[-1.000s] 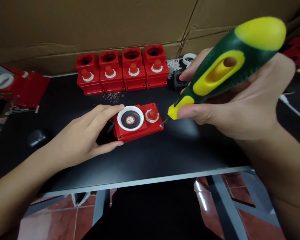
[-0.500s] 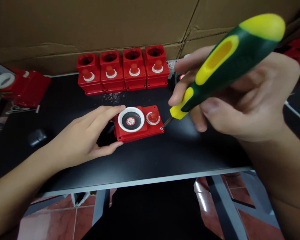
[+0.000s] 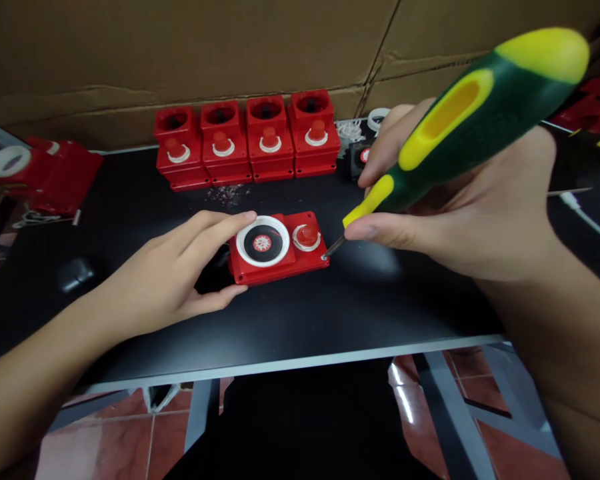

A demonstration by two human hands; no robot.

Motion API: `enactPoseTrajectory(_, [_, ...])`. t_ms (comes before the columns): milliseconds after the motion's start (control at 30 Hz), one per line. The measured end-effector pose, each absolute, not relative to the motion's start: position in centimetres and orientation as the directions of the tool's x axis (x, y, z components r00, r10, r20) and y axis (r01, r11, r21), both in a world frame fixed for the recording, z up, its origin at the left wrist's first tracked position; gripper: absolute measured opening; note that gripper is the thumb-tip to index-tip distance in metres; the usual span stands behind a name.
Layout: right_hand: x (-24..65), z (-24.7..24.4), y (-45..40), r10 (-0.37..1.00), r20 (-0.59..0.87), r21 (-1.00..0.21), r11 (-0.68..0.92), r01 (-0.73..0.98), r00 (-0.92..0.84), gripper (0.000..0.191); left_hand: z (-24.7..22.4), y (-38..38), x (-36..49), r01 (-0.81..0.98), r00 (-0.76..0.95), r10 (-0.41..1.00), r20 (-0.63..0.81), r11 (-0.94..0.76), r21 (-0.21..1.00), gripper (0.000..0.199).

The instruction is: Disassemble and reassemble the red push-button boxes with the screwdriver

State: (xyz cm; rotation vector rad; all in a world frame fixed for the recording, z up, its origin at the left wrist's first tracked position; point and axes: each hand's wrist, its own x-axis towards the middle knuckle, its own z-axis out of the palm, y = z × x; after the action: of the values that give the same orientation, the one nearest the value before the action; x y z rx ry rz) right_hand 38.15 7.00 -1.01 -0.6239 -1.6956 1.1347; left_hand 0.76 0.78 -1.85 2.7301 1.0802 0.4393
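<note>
Since half a second ago, the right hand [image 3: 485, 213] has brought its thumb back down low on the screwdriver [image 3: 473, 137], whose handle sits slightly farther to the right, while the red unit [image 3: 287, 261] has hardly shifted. From my end I see that right thumb and the fingers closed around the green-and-yellow handle, which tilts up toward the far right. Its tip meets the silvery screw [image 3: 324, 257] in the near right corner of the red unit, which lies face up on the black tabletop [image 3: 290, 327], between the two hands. On the left, I have the left hand [image 3: 177, 267] gripping the red unit's left end: index fingertip at the white ring [image 3: 263, 264], thumb along the near edge. To the right of the ring I can make out a red button [image 3: 308, 235]. Farther back, four red housings [image 3: 267, 160] stand in a row before the cardboard [image 3: 180, 60], with crumbs of debris [image 3: 229, 193] just on their near side. I also see another red assembly [image 3: 65, 177] at the far left, a dark rounded object [image 3: 76, 275] nearer, and a black part [image 3: 357, 163] partly hidden behind the right fingers
</note>
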Motion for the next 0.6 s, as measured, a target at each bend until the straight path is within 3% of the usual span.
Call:
enactPoseTrajectory(133, [38.0, -0.1, 6.8, 0.776, 0.448, -0.886, 0.451, -0.105, -0.445, 0.047, -1.7, 0.6, 0.9, 0.632, 0.700, 0.684, 0.204, -0.727, 0.268, 0.078])
enactPoseTrajectory(333, [37.0, 1.2, 5.2, 0.839, 0.423, -0.904, 0.417, -0.095, -0.342, 0.043, -2.8, 0.5, 0.4, 0.668, 0.636, 0.740, 0.218, -0.670, 0.325, 0.079])
enactPoseTrajectory(600, [37.0, 1.5, 4.7, 0.779, 0.435, -0.895, 0.430, -0.122, -0.451, 0.030, -2.0, 0.7, 0.6, 0.668, 0.658, 0.733, 0.171, -0.673, 0.316, 0.082])
